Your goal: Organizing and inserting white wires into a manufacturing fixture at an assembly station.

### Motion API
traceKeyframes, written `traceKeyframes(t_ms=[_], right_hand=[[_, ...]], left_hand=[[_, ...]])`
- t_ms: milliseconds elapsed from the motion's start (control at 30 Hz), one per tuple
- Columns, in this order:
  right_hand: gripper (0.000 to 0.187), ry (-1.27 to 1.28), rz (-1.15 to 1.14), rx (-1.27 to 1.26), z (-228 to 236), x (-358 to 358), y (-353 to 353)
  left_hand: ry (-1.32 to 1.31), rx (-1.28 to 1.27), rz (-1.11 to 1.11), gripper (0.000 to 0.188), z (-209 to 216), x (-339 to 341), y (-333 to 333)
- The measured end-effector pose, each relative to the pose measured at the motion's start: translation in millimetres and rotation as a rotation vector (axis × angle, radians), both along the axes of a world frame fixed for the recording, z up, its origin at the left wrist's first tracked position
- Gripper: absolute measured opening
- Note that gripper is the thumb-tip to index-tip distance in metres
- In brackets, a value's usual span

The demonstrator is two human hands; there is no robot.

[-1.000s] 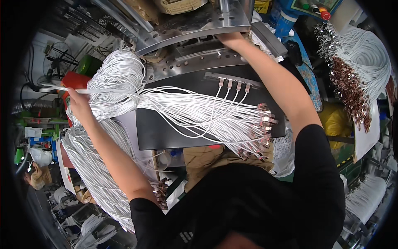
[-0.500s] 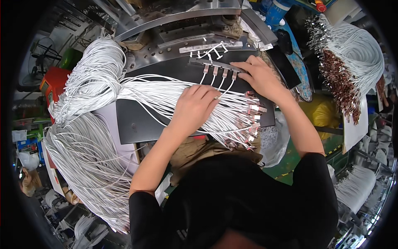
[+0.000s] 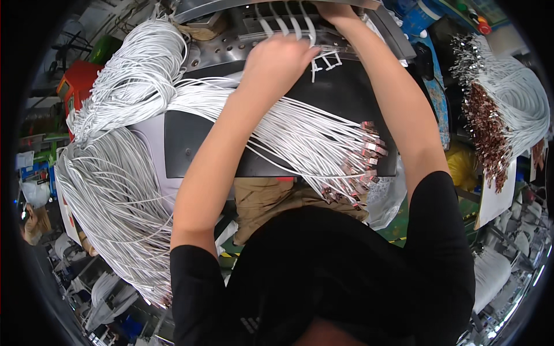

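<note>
My left hand (image 3: 280, 62) is reached forward over the black work surface (image 3: 199, 144), its fingers curled round several white cables (image 3: 295, 24). These cables run up from the hand toward the metal machine, and their far ends are hidden there. My right hand (image 3: 336, 12) is up at the machine's metal bar (image 3: 222, 8). Its fingers are hidden, so what they touch does not show. White branched plastic scraps (image 3: 328, 61) lie just right of my left hand. Below my forearms a bundle of white cables (image 3: 311, 124) fans out to metal-cased connectors (image 3: 369, 151) at the right.
Thick coils of white cable (image 3: 135, 75) hang at the left, with more cable (image 3: 109, 202) spilling below. At the right stands another cable bundle (image 3: 513, 98) with copper-coloured ends. A metal plate with holes (image 3: 216, 53) lies ahead. A clear plastic bag (image 3: 389, 199) is by the right edge.
Both hands have moved forward to the machine. The grey strip holding several connectors has left the black surface and is out of sight; its cables now rise into the machine.
</note>
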State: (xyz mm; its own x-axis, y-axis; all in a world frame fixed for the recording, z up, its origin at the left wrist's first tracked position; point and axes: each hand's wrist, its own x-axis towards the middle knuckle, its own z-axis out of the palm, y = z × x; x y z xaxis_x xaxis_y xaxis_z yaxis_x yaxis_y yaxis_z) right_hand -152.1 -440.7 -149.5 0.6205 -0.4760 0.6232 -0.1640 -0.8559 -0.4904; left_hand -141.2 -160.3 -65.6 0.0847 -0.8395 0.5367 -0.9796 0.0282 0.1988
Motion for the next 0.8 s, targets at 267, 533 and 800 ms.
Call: traceKeyframes(t_ms=[267,533,800], right_hand=[[0.026,0.012,0.262,0.222,-20,14,-53],[0.044,0.117,0.118,-0.206,64,-59,126],[0.052,0.329,0.051,-0.244,69,-56,127]], left_hand=[[0.141,0.407,0.217,0.029,10,11,-40],[0.343,0.125,0.218,0.034,-9,63,-25],[-0.243,-0.090,0.303,0.043,-44,67,-53]])
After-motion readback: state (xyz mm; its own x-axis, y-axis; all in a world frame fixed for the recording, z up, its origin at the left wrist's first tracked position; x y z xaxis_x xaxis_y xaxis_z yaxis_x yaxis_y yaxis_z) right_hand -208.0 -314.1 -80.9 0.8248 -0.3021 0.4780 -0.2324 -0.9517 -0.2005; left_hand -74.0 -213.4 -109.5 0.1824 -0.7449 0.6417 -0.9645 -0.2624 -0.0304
